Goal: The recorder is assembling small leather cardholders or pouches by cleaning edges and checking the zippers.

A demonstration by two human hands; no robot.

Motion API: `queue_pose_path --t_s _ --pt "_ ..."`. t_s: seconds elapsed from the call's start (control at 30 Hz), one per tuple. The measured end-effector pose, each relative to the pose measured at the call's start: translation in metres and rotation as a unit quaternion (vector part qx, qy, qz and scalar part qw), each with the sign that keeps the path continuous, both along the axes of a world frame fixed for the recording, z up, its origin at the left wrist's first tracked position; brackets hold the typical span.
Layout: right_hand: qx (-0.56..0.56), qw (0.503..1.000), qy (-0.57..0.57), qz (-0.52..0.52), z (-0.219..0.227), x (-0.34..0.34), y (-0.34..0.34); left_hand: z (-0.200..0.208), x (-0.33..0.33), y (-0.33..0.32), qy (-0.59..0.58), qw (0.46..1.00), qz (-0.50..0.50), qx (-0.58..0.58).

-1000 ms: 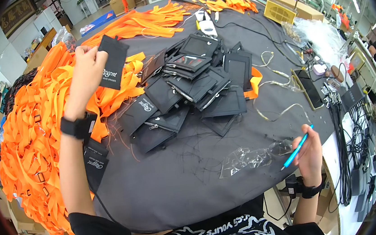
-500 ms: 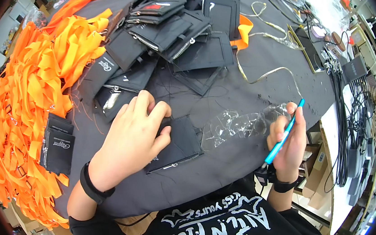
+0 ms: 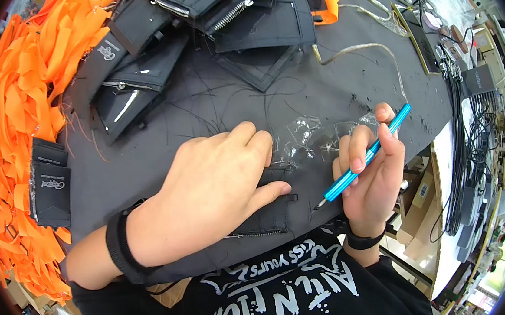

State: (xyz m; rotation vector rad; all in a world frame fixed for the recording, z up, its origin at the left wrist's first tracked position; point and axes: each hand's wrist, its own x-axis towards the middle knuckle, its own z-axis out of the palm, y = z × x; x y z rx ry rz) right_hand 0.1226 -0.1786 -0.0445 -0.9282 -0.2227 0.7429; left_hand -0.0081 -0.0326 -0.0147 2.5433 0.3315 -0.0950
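A black zip wallet (image 3: 264, 220) lies flat on the dark cloth in front of me, partly covered by my left hand (image 3: 218, 179). That hand's fingers are bent over the wallet's far side, and its thumb is stretched along the right part, pressing it down. My right hand (image 3: 371, 173) grips a shiny blue pen-shaped tool (image 3: 365, 159) slantwise. A thin dark tip shows at its lower left end, just right of the wallet and apart from it. A thin cord (image 3: 369, 48) runs to the tool's upper end. Crumpled clear plastic film (image 3: 302, 134) lies beyond, between the hands.
Black wallets (image 3: 258, 23) are piled at the far side. Orange straps (image 3: 12, 120) heap along the left, with small black wallets (image 3: 51, 186) against them. A grey adapter box (image 3: 477, 80) and bundled black cables (image 3: 456, 162) hang by the right edge. Loose black threads lie about.
My left hand has shifted right over the wallet and covers more of it. The blue tool has moved left and its tip now shows near the wallet. The whole view has shifted.
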Motion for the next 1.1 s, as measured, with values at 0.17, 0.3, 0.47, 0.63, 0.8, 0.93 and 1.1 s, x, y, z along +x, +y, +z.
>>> queue_pose_path --t_s 0.17,0.3,0.47,0.63,0.8,0.93,1.1 --pt "0.02 1.0 -0.001 -0.004 -0.01 0.006 -0.003 -0.002 0.003 0.017 0.025 0.997 -0.051 -0.052" --pt "-0.009 1.0 -0.019 -0.023 -0.01 0.005 -0.004 0.008 0.008 0.017 0.02 0.997 -0.062 -0.028" --pt "0.018 0.999 -0.034 -0.035 -0.011 0.002 -0.004 0.005 0.013 -0.005 0.011 1.0 -0.025 -0.007" --pt "-0.004 0.988 -0.138 -0.065 -0.018 0.001 -0.005 0.001 0.011 -0.004 0.0 0.998 0.015 -0.058" --pt "-0.088 0.97 -0.226 -0.019 -0.014 -0.004 0.003 -0.005 0.0 -0.005 -0.022 0.988 0.08 -0.129" --pt "-0.099 0.963 -0.251 0.003 -0.014 -0.008 0.006 -0.007 -0.002 -0.025 -0.103 0.978 0.127 -0.133" --pt "-0.077 0.969 -0.233 0.022 -0.003 -0.016 0.01 0.001 0.001 -0.023 -0.065 0.988 0.111 -0.08"
